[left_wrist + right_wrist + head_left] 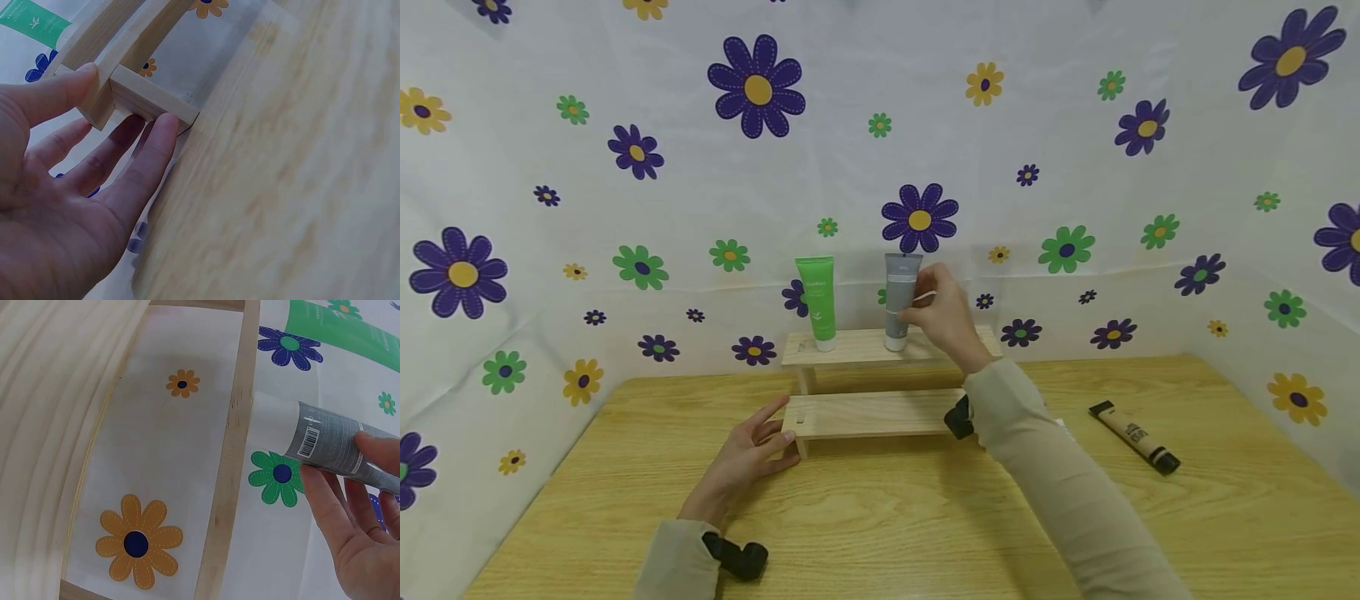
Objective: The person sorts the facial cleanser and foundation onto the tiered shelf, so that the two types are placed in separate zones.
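A two-step wooden shelf (872,414) stands at the back of the table. My left hand (741,457) grips the left end of its lower step, the thumb on the board and the other fingers against the side leg (153,100). On the upper step, my right hand (946,312) pinches a grey tube (901,296) with a white cap between thumb and fingers. The tube is upright, its cap (273,424) right at the upper board. Left of it, a green tube (817,296) stands cap-down on the same step.
A tan tube with black ends (1135,436) lies on the wooden table (880,525) to the right of the shelf. Behind everything hangs a white cloth (850,175) printed with flowers. A small white thing (1062,425) peeks out beside the right sleeve.
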`<state>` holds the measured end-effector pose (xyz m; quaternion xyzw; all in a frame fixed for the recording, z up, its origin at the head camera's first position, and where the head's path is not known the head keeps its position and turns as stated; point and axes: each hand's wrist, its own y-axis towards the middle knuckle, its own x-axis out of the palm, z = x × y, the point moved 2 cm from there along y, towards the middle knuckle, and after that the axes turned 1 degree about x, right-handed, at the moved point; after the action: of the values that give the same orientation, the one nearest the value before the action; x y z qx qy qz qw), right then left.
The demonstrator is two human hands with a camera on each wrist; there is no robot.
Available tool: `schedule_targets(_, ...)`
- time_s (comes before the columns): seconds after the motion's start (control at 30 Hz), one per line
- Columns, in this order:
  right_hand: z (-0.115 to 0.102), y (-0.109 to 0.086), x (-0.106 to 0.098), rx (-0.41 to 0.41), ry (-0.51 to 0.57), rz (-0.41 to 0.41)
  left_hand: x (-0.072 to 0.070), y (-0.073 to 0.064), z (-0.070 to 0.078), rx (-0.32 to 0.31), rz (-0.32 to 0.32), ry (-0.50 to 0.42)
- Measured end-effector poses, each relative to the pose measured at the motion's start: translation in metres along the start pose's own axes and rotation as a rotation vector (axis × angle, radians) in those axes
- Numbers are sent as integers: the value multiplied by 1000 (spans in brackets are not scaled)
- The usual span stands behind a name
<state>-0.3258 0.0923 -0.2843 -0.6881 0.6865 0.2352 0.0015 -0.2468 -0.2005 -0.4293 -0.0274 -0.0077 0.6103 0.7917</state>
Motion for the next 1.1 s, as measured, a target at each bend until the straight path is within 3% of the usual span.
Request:
schedule_targets(0.27,1,-1,5,-33,-50,-29,3,1,0,-10,9,17)
schedule_targets(0.5,0,-3,3,-5,-78,-99,3,-2,-1,-14,17,6)
schedule_targets(0.77,-2,-9,-21,39,-108,-144,3,-1,0,-20,22,5)
schedule_targets(1.1,11,-19,-57,86,-129,-161,2,0,1,-7,12,8)
